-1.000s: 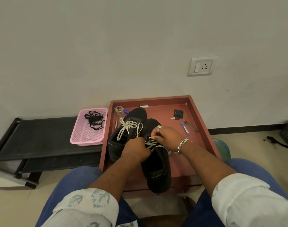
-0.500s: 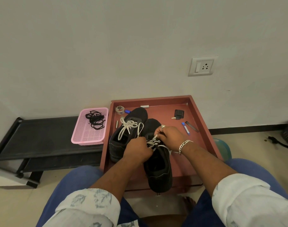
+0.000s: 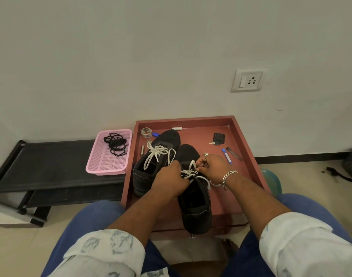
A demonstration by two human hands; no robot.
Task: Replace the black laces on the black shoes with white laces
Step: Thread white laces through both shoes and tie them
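black laces (image 3: 115, 144) out, in pink basket (image 3: 103, 170) | left shoe (image 3: 151, 172) white-laced, bowed | right shoe (image 3: 197, 204): left hand (image 3: 169, 181) and right hand (image 3: 212, 165) pinch white lace (image 3: 188, 173) | left: finish tying

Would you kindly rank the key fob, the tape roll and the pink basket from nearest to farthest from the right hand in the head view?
From the right hand:
1. Key fob, just beyond it in the tray.
2. Tape roll, tray's far left corner.
3. Pink basket, outside the tray, on the left.
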